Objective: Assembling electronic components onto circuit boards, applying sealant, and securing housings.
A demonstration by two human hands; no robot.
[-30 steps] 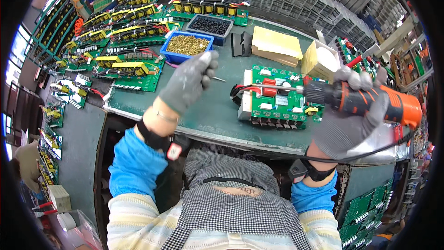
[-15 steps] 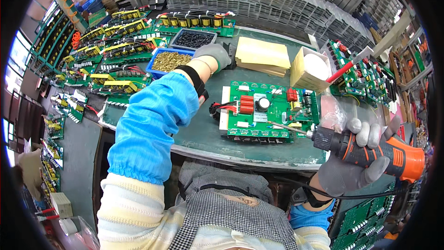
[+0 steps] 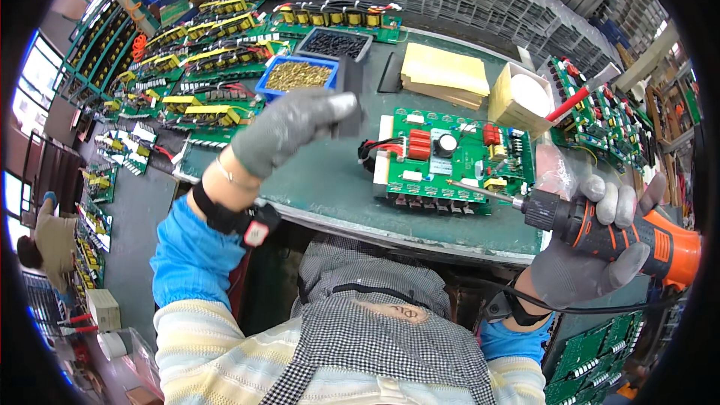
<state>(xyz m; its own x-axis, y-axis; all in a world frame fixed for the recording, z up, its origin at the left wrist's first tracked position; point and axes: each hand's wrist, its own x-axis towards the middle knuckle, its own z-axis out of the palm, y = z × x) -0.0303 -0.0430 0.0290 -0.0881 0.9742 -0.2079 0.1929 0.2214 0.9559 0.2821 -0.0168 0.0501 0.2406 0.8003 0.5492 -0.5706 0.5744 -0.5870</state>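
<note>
Left of the green rectangular circuit board, the left hand grips a flat dark piece; rightward, the right hand grips an orange-black power screwdriver.

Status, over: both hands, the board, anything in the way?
Left hand: gripping dark flat part, blurred. Right hand: gripping orange-black power driver. Circuit board: on bench, components up. Driver bit overhangs it; contact unclear.
</note>
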